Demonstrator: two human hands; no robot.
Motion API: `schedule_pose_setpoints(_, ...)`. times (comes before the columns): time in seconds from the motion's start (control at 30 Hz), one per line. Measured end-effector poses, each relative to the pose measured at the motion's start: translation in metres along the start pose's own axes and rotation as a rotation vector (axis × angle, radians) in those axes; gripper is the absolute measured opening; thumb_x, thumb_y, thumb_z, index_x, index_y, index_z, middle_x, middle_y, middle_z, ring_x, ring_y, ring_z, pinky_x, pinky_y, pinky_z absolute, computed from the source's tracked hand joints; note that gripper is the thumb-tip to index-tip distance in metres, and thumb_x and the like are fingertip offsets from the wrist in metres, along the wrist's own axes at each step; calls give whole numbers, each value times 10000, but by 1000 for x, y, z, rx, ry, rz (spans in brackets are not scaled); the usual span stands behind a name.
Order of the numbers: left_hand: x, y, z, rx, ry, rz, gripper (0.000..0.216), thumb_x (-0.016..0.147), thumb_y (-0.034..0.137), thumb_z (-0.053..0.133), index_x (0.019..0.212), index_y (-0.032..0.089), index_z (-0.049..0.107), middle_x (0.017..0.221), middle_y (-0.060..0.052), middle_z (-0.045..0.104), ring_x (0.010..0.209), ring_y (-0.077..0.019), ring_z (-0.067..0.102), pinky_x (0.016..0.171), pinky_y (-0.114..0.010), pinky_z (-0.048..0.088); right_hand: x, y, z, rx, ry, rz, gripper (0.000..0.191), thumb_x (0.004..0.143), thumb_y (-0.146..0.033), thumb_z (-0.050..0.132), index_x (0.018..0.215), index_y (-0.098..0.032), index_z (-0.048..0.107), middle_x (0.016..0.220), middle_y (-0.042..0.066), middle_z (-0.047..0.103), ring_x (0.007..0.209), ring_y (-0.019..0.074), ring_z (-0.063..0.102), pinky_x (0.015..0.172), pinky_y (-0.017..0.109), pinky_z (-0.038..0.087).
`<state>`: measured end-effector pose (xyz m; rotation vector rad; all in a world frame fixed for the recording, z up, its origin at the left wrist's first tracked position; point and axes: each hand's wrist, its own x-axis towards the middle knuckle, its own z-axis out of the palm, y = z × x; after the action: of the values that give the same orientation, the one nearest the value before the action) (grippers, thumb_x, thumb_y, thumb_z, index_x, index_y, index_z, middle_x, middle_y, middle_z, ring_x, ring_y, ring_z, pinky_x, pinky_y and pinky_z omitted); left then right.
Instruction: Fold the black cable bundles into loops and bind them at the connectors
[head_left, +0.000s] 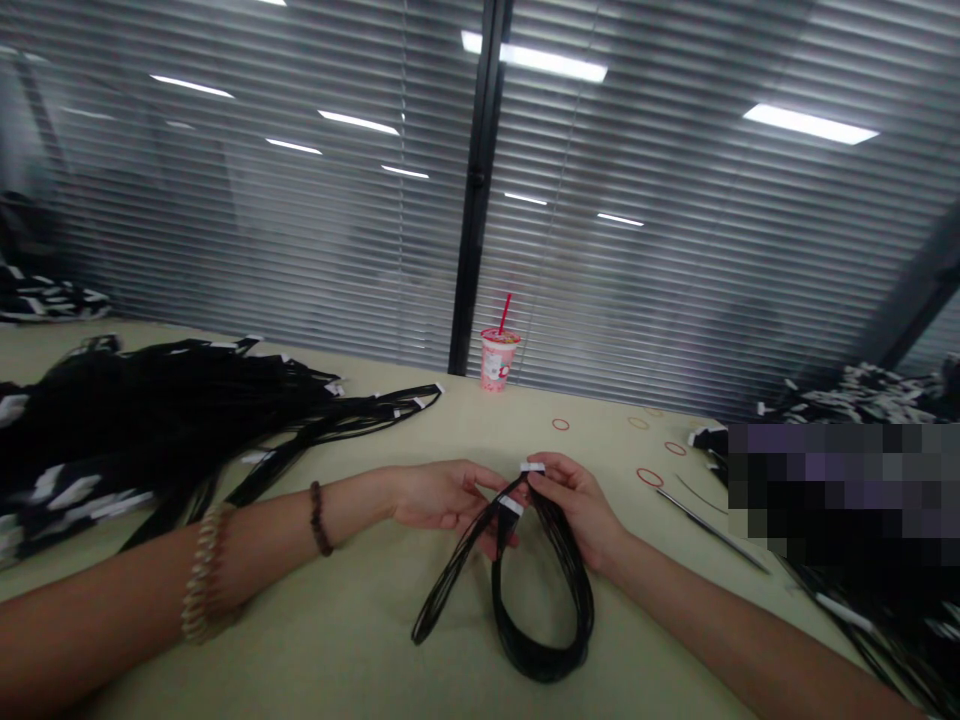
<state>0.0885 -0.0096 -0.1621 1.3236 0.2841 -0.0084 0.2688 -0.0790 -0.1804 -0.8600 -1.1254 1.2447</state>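
Observation:
A looped bundle of thin black cables (583, 600) with white connectors hangs between my hands, low over the table. My right hand (577, 505) pinches it near one white connector (532, 468), thumb on the near side. From the left, my left hand (450, 497) reaches behind the bundle, its fingers around the cables near a second white connector (511, 506). Part of the left fingers is hidden by the cables. The large loop hangs down on the right, and a narrower loop slants to the lower left.
A large heap of black cables (187, 390) covers the table's left side; another pile (855, 400) lies at right, partly pixelated. A pink cup with straw (497, 362) stands by the window blinds. Red rubber bands (649, 478) and a thin metal rod (712, 531) lie right of my hands.

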Motion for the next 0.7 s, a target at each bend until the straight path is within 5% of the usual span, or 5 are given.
schedule_pose_setpoints(0.43, -1, -2, 2, 38, 16, -9, 343, 695, 269, 590, 1011, 142, 541, 923, -54, 601, 788, -107, 595, 773, -242, 452, -1, -6, 5, 78, 73, 22, 311, 569, -230, 711, 840, -163, 575, 708, 7, 617, 603, 104, 568, 560, 201, 429)
schedule_pose_setpoints(0.6, -4, 8, -6, 125, 292, -14, 411, 652, 347, 615, 1006, 153, 538, 841, -52, 622, 652, -95, 588, 624, -209, 457, 1, -10, -3, 102, 97, 49, 316, 532, -175, 716, 801, -181, 550, 593, -44, 550, 497, 68, 503, 464, 163, 366)
schedule_pose_setpoints(0.7, -21, 36, -26, 363, 676, 53, 355, 639, 395, 598, 872, 127, 586, 763, -51, 626, 548, -81, 549, 514, -180, 426, 5, -6, -7, 21, 130, -22, 338, 551, -199, 721, 850, -189, 565, 657, -34, 571, 569, 72, 527, 539, 176, 405)
